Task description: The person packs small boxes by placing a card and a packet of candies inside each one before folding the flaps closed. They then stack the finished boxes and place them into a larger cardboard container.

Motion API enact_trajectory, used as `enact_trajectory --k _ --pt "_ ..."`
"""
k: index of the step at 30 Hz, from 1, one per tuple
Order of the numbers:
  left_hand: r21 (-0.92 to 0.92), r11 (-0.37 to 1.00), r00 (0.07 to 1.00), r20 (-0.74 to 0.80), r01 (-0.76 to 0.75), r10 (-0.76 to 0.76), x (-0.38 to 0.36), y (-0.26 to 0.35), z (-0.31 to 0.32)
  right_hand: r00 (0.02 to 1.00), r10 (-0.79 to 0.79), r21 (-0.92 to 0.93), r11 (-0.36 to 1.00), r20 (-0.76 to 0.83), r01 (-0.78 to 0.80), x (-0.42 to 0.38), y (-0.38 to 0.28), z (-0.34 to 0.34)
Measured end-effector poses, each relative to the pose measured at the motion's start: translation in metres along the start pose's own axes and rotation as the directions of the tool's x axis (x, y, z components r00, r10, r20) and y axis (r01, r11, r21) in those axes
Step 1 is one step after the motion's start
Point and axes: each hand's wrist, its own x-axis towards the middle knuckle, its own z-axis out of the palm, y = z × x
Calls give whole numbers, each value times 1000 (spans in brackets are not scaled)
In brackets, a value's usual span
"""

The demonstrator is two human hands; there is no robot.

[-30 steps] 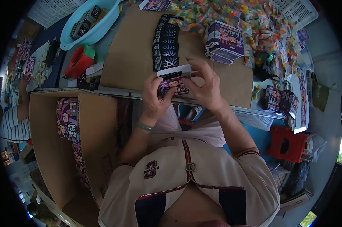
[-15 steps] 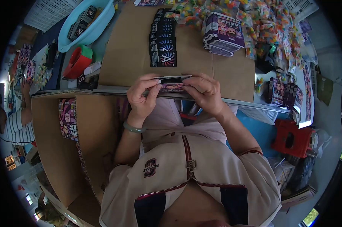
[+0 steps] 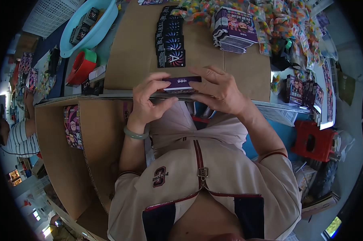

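Both my hands hold a small purple printed box (image 3: 181, 84) level over the near edge of the brown cardboard sheet (image 3: 137, 56). My left hand (image 3: 149, 100), with a green bangle at its wrist, grips the box's left end. My right hand (image 3: 219, 90) covers its right end with fingers spread along the top and bottom. Just beyond the box lies a row of dark card packs (image 3: 170, 38). A stack of flat purple boxes (image 3: 234, 30) sits at the sheet's far right.
A large open carton (image 3: 93, 132) holding printed boxes stands at my left. Behind it are a blue basin (image 3: 91, 26) and a red tape dispenser (image 3: 81, 66). Colourful candy bags (image 3: 286, 20) pile up at the back right, more boxes (image 3: 302, 94) and a red stool (image 3: 314, 140) at right. Another person (image 3: 16, 136) sits far left.
The box's white flap has been folded shut; the box has turned from showing its printed face to showing a narrow purple side. My hands shifted slightly left.
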Motion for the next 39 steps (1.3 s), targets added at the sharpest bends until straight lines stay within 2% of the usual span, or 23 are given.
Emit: enact_trajectory --k 2,4,5,7,10,11,13,17,19,20,22,23,25,26,28,29,31,33,35,36,37,39 --pt "8 1000 999 12 -30 30 -1 -3 1 999 -38 -54 998 38 40 3 -5 0" --pt "60 998 1000 15 -24 23 -2 -6 3 995 91 -30 995 49 -90 5 -6 0" --pt "58 998 1000 16 -24 23 -1 -6 3 994 94 -32 995 48 -92 7 -6 -2" --pt "19 1000 1000 10 19 -19 1 -4 3 951 259 123 952 170 -281 11 -4 -7" --pt "-11 997 997 22 72 -72 0 -5 3 947 294 177 933 127 -313 11 -5 -4" --pt "-9 997 997 21 74 -74 -2 -7 5 948 292 179 933 129 -311 7 -2 0" --pt "-16 1000 1000 -24 -3 3 -7 -9 8 993 114 110 988 -22 -111 -4 4 9" --pt "-65 998 998 -52 22 -26 -18 -5 14 987 146 162 974 65 -155 -13 1 -1" --pt "169 981 984 -133 -99 122 -25 -10 24 996 47 -106 994 75 -39 -16 -2 -2" --pt "173 979 982 -140 -105 130 -27 -11 26 997 37 -110 993 74 -29 -16 -4 1" --pt "113 994 972 -232 -3 29 -24 -9 29 998 59 -185 981 -2 -58 -17 -12 17" --pt "114 993 971 -238 -9 36 -23 -11 29 999 51 -190 981 -2 -50 -15 -15 25" --pt "-115 968 929 -278 221 -245 -22 -17 29 989 149 -177 974 20 -143 -9 -20 46" --pt "-113 970 929 -281 217 -241 -24 -20 31 983 182 -181 968 26 -175 -6 -19 57" --pt "-414 807 787 -275 422 -552 -24 -26 35 975 224 -170 960 -13 -223 3 -20 72" --pt "-425 806 799 -256 412 -544 -22 -26 36 958 282 -171 943 -55 -287 6 -19 75" --pt "-231 923 875 -314 306 -369 -15 -20 44 942 318 -145 933 -105 -331 5 -16 73" --pt "-272 915 891 -266 298 -369 -7 -13 61 914 366 -233 886 -178 -400 -1 -18 50" --pt "-368 891 915 -194 266 -353 8 0 76 906 376 -204 888 -196 -412 -5 -20 27" --pt "-407 866 926 -107 291 -362 15 7 84 901 364 -221 883 -238 -415 -9 -16 4" --pt "-437 840 929 -22 322 -368 19 13 91 874 398 -292 832 -280 -472 -18 -12 -22" --pt "-415 866 950 -15 277 -312 26 18 102 811 445 -447 679 -379 -582 -41 1 -80"
